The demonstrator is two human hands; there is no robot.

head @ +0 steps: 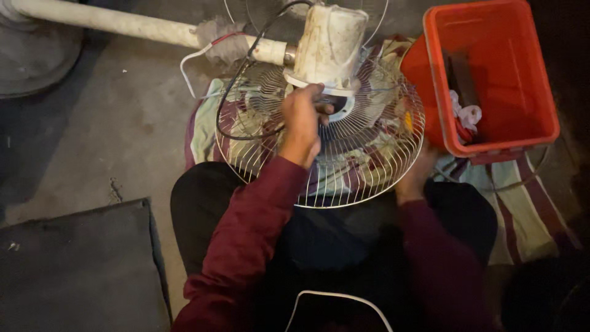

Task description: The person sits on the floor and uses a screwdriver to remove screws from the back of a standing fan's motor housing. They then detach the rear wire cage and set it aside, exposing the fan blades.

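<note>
A round white wire fan guard (369, 154) rests tilted over my lap, with a dirty white motor housing (329, 43) at its centre. My left hand (301, 120) reaches over the guard and grips the hub just below the motor housing. My right hand (415, 175) holds the guard's lower right rim, partly hidden behind the wires. A black cable (236, 92) loops from the motor across the guard's left side.
A red plastic bin (491, 74) with rags and a dark tool stands at the right. A white pole (123, 21) with a white wire lies across the top. A striped cloth (528, 209) covers the concrete floor. A dark mat (80, 270) lies at lower left.
</note>
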